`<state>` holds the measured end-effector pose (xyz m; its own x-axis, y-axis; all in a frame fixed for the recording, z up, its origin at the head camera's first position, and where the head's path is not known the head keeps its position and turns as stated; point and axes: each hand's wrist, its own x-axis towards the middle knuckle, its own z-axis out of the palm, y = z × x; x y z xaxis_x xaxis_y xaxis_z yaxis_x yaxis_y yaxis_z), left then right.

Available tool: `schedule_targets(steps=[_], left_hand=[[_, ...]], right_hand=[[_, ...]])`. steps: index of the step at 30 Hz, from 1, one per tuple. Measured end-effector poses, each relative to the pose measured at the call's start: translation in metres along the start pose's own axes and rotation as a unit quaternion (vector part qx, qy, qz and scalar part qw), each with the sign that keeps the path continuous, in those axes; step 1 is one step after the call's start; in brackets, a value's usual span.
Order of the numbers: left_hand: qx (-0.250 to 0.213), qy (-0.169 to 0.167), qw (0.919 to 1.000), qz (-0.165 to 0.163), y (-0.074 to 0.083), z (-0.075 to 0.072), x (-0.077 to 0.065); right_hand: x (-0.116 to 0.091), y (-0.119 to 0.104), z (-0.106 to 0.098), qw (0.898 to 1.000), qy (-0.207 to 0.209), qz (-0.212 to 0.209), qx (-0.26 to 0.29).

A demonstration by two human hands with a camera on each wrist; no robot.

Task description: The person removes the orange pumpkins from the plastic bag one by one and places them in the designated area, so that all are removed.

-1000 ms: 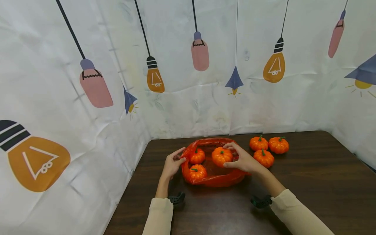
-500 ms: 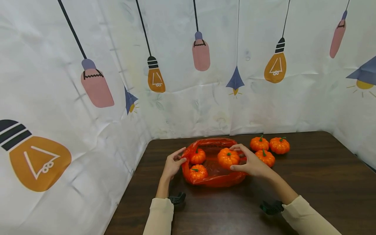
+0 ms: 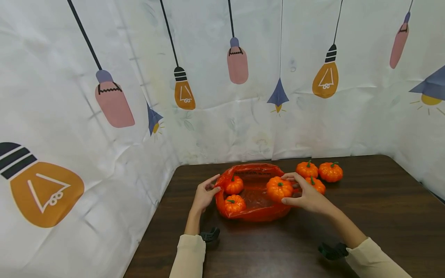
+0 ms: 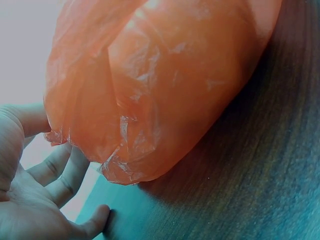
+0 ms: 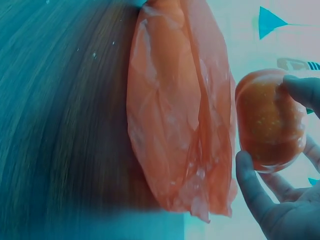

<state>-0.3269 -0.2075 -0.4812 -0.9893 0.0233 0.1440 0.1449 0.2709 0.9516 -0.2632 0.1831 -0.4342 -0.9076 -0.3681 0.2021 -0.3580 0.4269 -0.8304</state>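
A red plastic bag [image 3: 262, 213] lies with its mouth spread on the dark table. Inside its left half sit two small orange pumpkins, one at the back [image 3: 234, 185] and one nearer me [image 3: 235, 203]. My left hand [image 3: 203, 196] pinches the bag's left rim between thumb and fingers; in the left wrist view the bag [image 4: 165, 90] hangs from that pinch. Above the bag's right side, my right hand [image 3: 306, 195] grips another pumpkin [image 3: 279, 189] from its right. The right wrist view shows that pumpkin [image 5: 270, 120] between thumb and fingertips, apart from the bag [image 5: 170, 100].
Three more pumpkins stand together on the table behind my right hand: one at back left [image 3: 306, 169], one at right [image 3: 330, 172], and one in front [image 3: 317, 185], partly hidden. A patterned white sheet [image 3: 222, 135] closes off the back and sides of the table [image 3: 264, 251].
My right hand has moved to the right with the pumpkin, from over the bag's middle to over its right side. The left hand keeps its place on the rim.
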Motion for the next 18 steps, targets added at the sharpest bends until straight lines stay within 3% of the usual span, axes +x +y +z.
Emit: schedule_targets(steps=[4, 11, 18], left_hand=[[-0.004, -0.012, 0.9999, -0.006, 0.005, -0.001, 0.0], [-0.006, -0.024, 0.9997, -0.003, 0.031, -0.003, -0.014], [-0.013, -0.025, 0.9996, -0.005, 0.031, -0.004, -0.015]], right_hand=[[-0.005, 0.001, -0.006, 1.0, 0.008, 0.01, -0.001], [-0.016, 0.007, -0.02, 0.999, 0.029, 0.013, -0.018], [-0.027, 0.01, -0.036, 0.998, 0.043, 0.022, -0.035]])
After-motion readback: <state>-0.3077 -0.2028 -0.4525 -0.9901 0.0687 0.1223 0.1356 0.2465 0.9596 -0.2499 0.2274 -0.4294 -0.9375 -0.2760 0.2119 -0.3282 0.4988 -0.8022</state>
